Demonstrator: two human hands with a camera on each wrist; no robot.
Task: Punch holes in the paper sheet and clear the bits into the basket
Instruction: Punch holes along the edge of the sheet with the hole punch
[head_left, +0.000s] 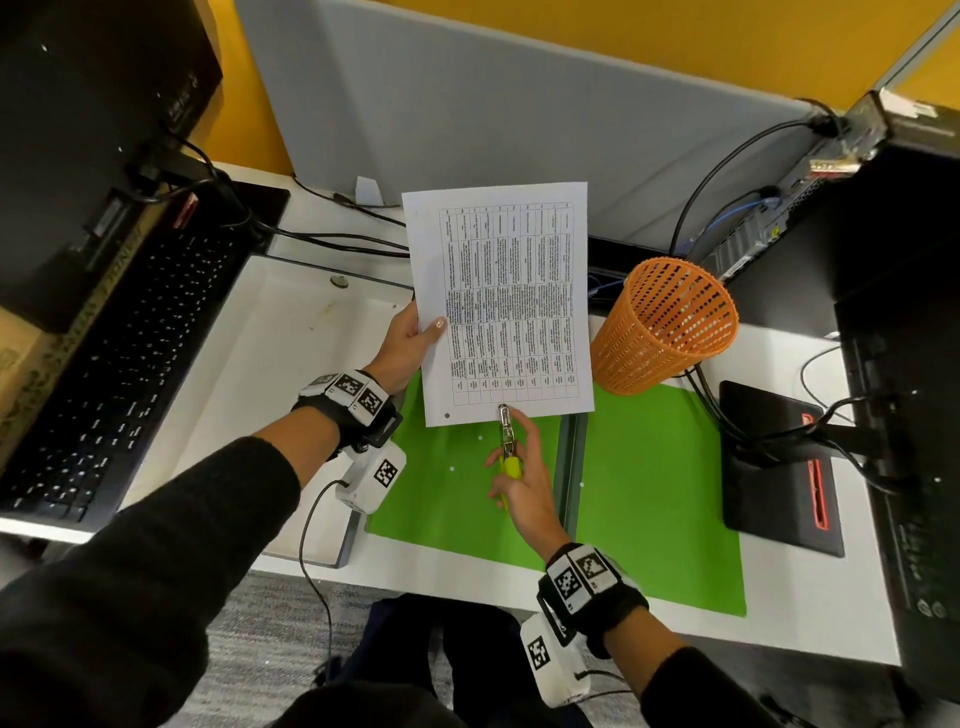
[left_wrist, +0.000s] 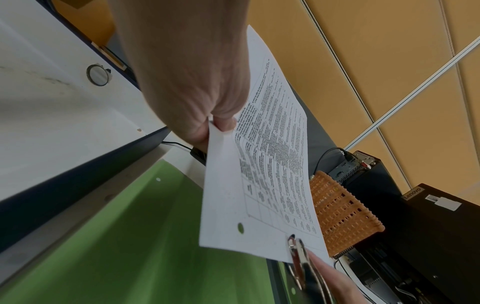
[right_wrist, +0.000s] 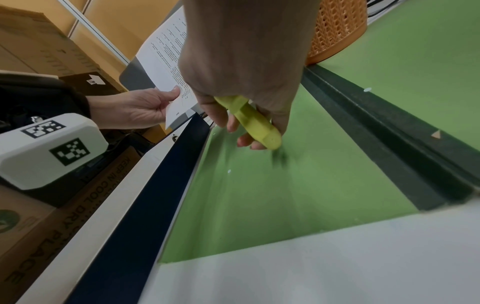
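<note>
Head: punch (head_left: 505, 432) at paper (head_left: 498, 306) edge

A black keyboard (head_left: 119, 358) is lying at the desk's left. A green mat (head_left: 660, 483) is covering the white desk (head_left: 810, 587). Black cables (head_left: 332, 241) are running along the grey partition (head_left: 493, 104).

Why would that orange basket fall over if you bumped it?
The orange basket would probably tip easily: it stands on its narrow end, partly on the green mat, and widens toward the open rim. Its walls are mostly holes, so it is likely light. On its side, it might roll in a curve.
</note>
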